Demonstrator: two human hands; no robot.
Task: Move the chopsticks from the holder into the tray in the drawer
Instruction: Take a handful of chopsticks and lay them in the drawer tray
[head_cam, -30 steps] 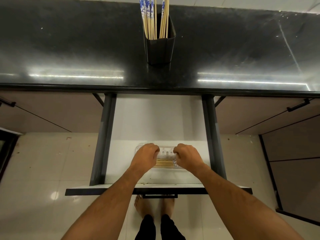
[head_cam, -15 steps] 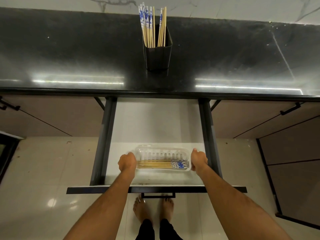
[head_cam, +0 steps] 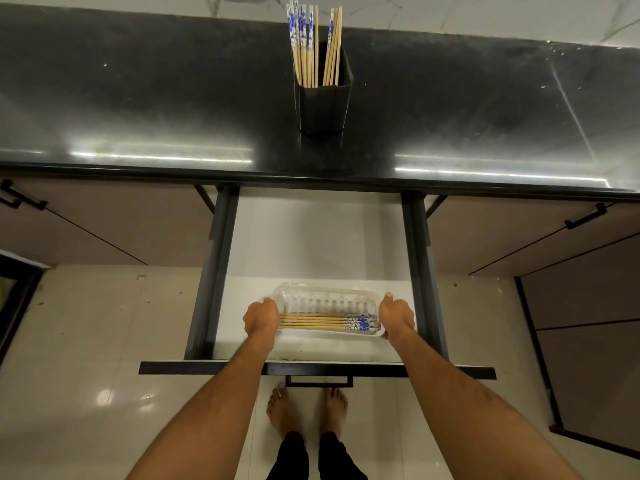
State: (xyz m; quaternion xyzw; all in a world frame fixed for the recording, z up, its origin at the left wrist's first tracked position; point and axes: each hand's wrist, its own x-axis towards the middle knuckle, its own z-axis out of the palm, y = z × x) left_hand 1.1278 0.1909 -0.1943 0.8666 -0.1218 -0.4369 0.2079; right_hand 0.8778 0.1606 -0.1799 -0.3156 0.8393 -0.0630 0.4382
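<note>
A clear plastic tray [head_cam: 322, 296] lies in the open white drawer [head_cam: 311, 244], near its front. Several wooden chopsticks with blue-patterned ends [head_cam: 325, 321] lie side by side in the tray's near half. My left hand [head_cam: 261, 318] grips the tray's left end and my right hand [head_cam: 396, 318] grips its right end. On the black countertop stands a black holder [head_cam: 323, 105] with several more chopsticks [head_cam: 311, 46] upright in it.
The drawer's dark side rails [head_cam: 214, 271] and front panel with handle [head_cam: 318, 370] jut out over the tiled floor. Brown cabinet doors [head_cam: 86, 223] flank the drawer. My bare feet [head_cam: 308, 410] stand below the drawer front.
My hands moved apart from over the middle of the tray to its two ends, uncovering the chopsticks lying in it. The view shifted slightly.
</note>
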